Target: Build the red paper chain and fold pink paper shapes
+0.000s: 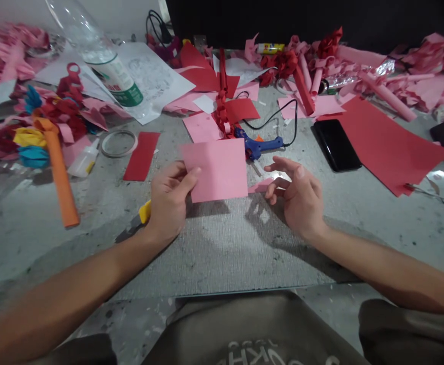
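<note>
The pink sheet (219, 172) is held up over the middle of the table (222, 263), its broad face toward the person. The left hand (172, 200) pinches it by its left edge, thumb on the near face and the other fingers bent behind. The right hand (301, 197) is to the right of the sheet, apart from it and holding nothing; it is partly open, its fingers loosely curled toward the sheet.

A pink strip (262, 186) shows between the sheet and the right hand; whether the fingertips touch it is hard to tell. Just beyond the sheet is a blue glue gun (263, 146), partly hidden, with a black cord looping to the far side. A yellow piece (144, 212) shows just beside the left wrist.

Left of the sheet lie a red strip (141, 156), a tape ring (109, 153), a small white bottle (83, 161) and an orange tube (62, 182). Farther off, a clear bottle (117, 78) with a green and white label leans over white paper (153, 76).

To the right, a black phone (336, 145) lies beside a large red sheet (389, 142), with scissors (431, 193) at its near right corner. Pink and red paper pieces crowd the far side, around a yellow glue stick (270, 48).
</note>
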`<state>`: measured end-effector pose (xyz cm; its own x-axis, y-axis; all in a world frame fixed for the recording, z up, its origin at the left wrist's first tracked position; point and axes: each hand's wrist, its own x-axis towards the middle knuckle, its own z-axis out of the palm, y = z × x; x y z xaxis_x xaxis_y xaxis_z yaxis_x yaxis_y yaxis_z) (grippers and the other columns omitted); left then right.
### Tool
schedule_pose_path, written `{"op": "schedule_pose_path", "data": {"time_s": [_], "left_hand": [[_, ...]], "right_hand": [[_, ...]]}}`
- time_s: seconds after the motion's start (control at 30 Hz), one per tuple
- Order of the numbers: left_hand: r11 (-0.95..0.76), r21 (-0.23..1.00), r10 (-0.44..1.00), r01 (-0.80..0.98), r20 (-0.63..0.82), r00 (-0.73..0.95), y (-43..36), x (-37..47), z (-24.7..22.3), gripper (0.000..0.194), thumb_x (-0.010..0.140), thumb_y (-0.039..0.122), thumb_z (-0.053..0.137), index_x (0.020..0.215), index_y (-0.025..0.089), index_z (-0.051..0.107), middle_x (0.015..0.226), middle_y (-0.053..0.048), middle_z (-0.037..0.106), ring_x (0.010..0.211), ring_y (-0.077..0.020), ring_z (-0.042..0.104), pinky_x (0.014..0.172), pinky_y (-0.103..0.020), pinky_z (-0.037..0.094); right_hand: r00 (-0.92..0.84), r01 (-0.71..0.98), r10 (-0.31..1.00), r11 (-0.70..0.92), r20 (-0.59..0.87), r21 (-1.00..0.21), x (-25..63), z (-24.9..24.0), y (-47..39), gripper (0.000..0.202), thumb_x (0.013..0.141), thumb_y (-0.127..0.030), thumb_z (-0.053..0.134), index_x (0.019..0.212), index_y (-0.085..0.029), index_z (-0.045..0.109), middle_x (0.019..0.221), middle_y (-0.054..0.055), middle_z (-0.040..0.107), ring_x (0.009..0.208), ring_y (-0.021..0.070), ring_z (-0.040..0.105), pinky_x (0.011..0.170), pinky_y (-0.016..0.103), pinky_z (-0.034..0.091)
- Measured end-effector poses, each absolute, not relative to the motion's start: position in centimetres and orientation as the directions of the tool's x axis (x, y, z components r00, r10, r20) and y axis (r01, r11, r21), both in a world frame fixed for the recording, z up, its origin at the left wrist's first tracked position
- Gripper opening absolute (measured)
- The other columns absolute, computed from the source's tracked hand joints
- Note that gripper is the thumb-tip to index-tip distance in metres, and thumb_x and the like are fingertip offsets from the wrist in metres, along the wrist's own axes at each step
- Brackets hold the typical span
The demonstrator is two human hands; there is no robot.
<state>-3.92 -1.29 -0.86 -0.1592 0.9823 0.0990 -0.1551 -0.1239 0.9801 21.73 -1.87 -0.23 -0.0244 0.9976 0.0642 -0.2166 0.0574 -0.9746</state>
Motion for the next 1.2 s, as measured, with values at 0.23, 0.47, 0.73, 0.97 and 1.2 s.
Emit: {"op": "schedule_pose_path", "data": {"time_s": [0.23,0.47,0.73,0.97,1.2], "left_hand": [[0.010,0.980,0.998,-0.197,0.004,0.070,-2.3,-3.6,-1.3,0.027,0.089,0.040,0.089,0.108,0.023,0.081,0.103,-0.004,0.082,0.089,-0.0190,0.074,0.079,-0.030,0.061],[0.015,0.999,0.988,-0.049,-0.008,0.155,-2.7,-3.2,-0.4,0.028,0.086,0.044,0.090,0.100,0.021,0.082,0.097,-0.005,0.080,0.088,-0.0201,0.072,0.077,-0.030,0.059],[-0.080,0.996,0.996,0.036,0.079,0.048,-2.9,-3.1,0.1,0.029,0.079,0.037,0.096,0.088,0.020,0.073,0.084,0.001,0.071,0.073,-0.0139,0.066,0.066,-0.025,0.058],[0.032,0.995,0.968,-0.097,-0.007,0.250,-3.7,-2.9,0.2,0.030,0.086,0.036,0.091,0.090,0.021,0.066,0.075,0.002,0.068,0.059,-0.0123,0.064,0.058,-0.025,0.055],[0.078,0.983,0.915,-0.166,-0.005,0.404,-4.2,-3.0,-0.1,0.025,0.093,0.029,0.087,0.102,0.021,0.065,0.098,0.000,0.070,0.089,-0.0121,0.067,0.081,-0.024,0.056]], "right_hand": [[-0.152,-0.169,0.988,0.002,0.028,-0.986,21.4,-0.4,-2.2,0.038,0.094,-0.056,0.084,0.121,-0.028,0.081,0.107,0.005,0.077,0.071,0.0140,0.067,0.056,0.030,0.056],[-0.139,0.048,0.989,0.047,0.040,-0.998,21.5,-0.7,-2.4,0.032,0.095,-0.051,0.085,0.082,-0.021,0.081,0.074,0.002,0.072,0.064,0.0142,0.062,0.056,0.029,0.052],[-0.103,0.123,0.992,0.089,0.076,-0.988,21.2,-0.1,-2.7,0.030,0.097,-0.050,0.083,0.085,-0.022,0.082,0.071,0.000,0.069,0.061,0.0135,0.057,0.053,0.028,0.045],[-0.306,0.020,0.919,0.267,0.249,-0.963,21.6,0.0,-3.7,0.037,0.111,-0.056,0.059,0.116,-0.029,0.083,0.087,0.003,0.071,0.070,0.0163,0.060,0.068,0.036,0.053],[-0.382,0.011,0.900,0.231,0.209,-0.973,20.8,0.2,-4.2,0.017,0.101,-0.033,0.079,0.111,-0.026,0.067,0.134,0.006,0.059,0.122,0.0201,0.063,0.088,0.031,0.061]]}}
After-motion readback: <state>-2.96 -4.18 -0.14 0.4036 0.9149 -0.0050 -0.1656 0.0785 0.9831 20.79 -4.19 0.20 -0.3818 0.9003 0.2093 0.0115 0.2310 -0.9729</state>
